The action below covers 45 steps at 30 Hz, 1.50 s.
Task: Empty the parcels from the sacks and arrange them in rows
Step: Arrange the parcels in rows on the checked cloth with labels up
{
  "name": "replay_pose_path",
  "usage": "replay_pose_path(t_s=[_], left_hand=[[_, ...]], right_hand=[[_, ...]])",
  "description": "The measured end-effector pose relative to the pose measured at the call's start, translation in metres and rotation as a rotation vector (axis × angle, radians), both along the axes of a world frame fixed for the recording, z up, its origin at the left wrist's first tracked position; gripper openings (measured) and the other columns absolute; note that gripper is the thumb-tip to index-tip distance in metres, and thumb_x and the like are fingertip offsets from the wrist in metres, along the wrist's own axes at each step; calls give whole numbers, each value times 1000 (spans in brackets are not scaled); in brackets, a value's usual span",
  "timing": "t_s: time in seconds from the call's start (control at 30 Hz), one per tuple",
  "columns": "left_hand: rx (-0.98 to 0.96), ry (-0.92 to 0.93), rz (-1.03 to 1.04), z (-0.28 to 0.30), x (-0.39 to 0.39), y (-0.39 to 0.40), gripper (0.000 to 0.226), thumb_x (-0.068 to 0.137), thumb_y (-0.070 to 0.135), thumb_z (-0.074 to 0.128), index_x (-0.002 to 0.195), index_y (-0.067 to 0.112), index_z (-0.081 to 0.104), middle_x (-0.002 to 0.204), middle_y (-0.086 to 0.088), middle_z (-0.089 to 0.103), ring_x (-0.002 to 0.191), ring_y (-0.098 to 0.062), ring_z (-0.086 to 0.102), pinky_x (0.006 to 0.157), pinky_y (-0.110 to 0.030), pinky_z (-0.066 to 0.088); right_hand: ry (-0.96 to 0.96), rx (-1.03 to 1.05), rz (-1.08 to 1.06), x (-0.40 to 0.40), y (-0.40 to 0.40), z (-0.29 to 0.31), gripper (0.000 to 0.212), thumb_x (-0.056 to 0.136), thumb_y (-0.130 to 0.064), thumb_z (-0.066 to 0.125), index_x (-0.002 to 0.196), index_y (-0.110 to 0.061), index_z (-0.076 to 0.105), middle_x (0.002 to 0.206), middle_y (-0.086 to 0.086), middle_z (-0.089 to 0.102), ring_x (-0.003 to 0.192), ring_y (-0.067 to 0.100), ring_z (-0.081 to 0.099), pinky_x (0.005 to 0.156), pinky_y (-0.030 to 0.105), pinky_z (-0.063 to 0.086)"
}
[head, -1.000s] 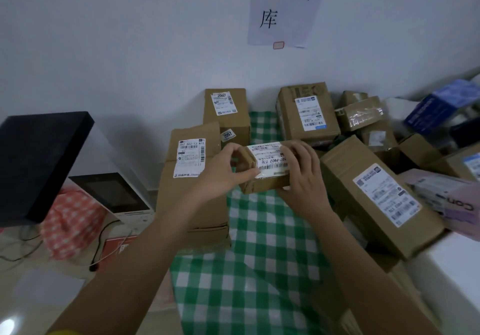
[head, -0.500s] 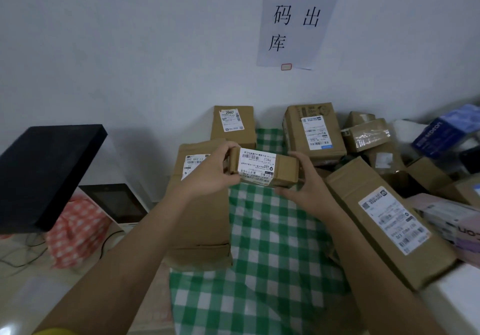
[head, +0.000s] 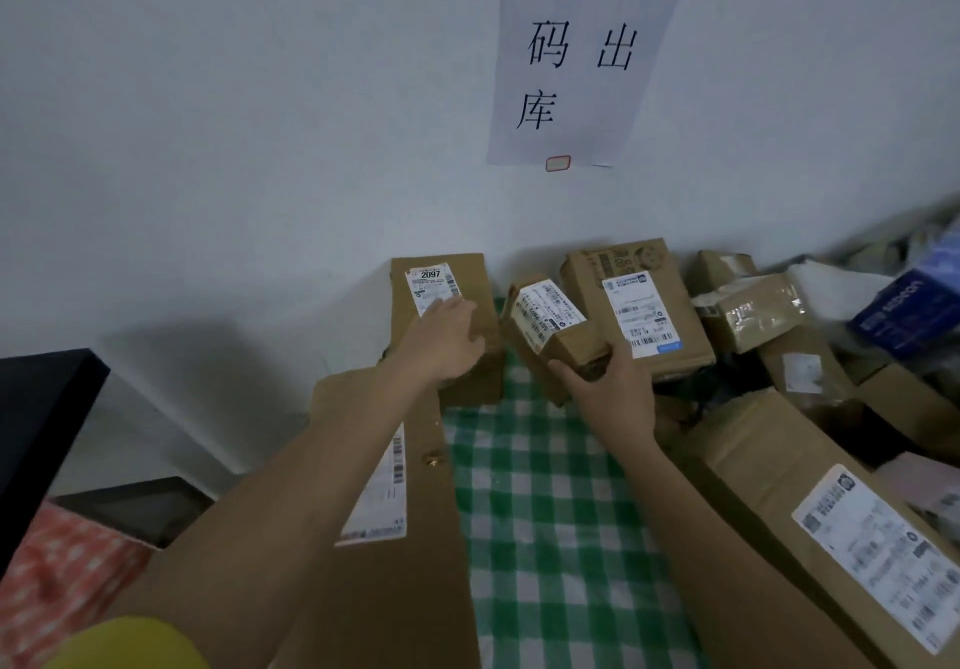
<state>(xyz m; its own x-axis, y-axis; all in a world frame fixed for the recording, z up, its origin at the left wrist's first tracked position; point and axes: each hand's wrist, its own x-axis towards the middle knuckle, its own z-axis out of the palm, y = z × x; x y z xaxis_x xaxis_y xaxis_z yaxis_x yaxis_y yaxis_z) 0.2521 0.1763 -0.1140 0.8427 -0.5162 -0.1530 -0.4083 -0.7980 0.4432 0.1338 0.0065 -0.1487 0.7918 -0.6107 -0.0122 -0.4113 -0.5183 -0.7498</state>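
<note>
- Open room: strip of green checked cloth point(head: 545, 512) runs from the near edge back toward the wall point(head: 234, 123), boxes hemming it on both sides.
- Left edge of strip: long flat box point(head: 415, 538) lies along it, your left forearm crossing over it.
- Right edge: big labelled box point(head: 810, 523) lies at an angle, more cartons piled behind it.
- Far end: box marked 2097 point(head: 467, 299) stands against the wall, a taller labelled box point(head: 639, 305) to its right, narrow gap of cloth between them.
- Your right hand point(head: 613, 393) grips the small parcel point(head: 550, 325) by its near end, fingers curled under and around it.
- Parcel is tilted, label up, held in that gap, just beside the taller box; can't tell if it touches the cloth.
- Your left hand point(head: 447, 341) is released, fingers loose, over the front of the 2097 box, just left of the parcel, not touching the parcel.
</note>
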Motion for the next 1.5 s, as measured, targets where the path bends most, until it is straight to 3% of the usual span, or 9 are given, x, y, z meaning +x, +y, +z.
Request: replay_pose_path(t_s=[0.13,0.3,0.5,0.83,1.0,1.2,1.27,1.37,1.5], left_hand=[[237,35,-55,-23,61,-19,53,98,29,42,148,16,29,160,-9,13,147,-33,6,117,-53,17],[276,46,-75,-48,103,-35,53,100,21,41,150,25,25,161,-7,-2,147,-34,-6,115,-57,10],[290,-89,-91,-78,117,-43,35,98,24,43,132,23,44,139,-10,40,126,-32,38,100,-46,43],[375,14,-86,-72,127,-53,45,92,23,53,134,25,39,143,-13,27,130,-38,28,101,-49,42],[386,-6,-63,-64,127,-60,39,90,19,53,127,20,42,133,-14,34,120,-37,37,92,-42,41],[430,15,87,-66,113,-96,30,93,23,50,120,11,50,122,-16,47,112,-35,49,98,-51,43],[358,0,44,-68,104,-114,38,96,32,46,128,11,48,128,-16,46,116,-32,46,98,-47,43],[64,76,-55,-61,79,-146,44,101,37,37,133,8,45,135,-14,46,118,-28,48,93,-38,44],[-190,547,0,-69,57,-183,52,100,42,35,140,10,41,132,-9,54,114,-22,55,93,-34,45]], right_hand=[[71,-13,-55,69,0,-26,47,82,-46,70,110,-21,41,117,1,56,97,12,50,77,27,40],[59,154,-166,122,-9,-67,44,84,-33,72,110,-17,41,121,7,58,93,14,54,72,25,42],[201,251,-95,148,-14,-105,64,84,-20,72,134,-9,34,136,14,44,118,29,52,90,34,46],[179,226,78,165,-11,-109,52,91,-9,57,138,-24,41,133,2,54,117,17,54,91,30,43],[38,64,107,121,-8,-77,56,93,-13,57,144,-24,35,137,-19,34,117,-3,39,88,9,36],[-57,-139,-161,114,-77,-37,53,93,-19,55,141,-20,35,146,3,33,128,16,35,98,31,41],[76,-151,-281,118,-109,-33,59,93,-25,53,145,-15,26,153,10,21,141,29,18,110,47,28],[283,-189,-329,117,-142,-39,64,97,-41,39,150,-12,16,157,13,13,144,33,8,114,51,11],[400,-160,-292,112,-158,-41,72,98,-53,28,153,-11,8,157,17,16,143,37,12,114,53,10]])
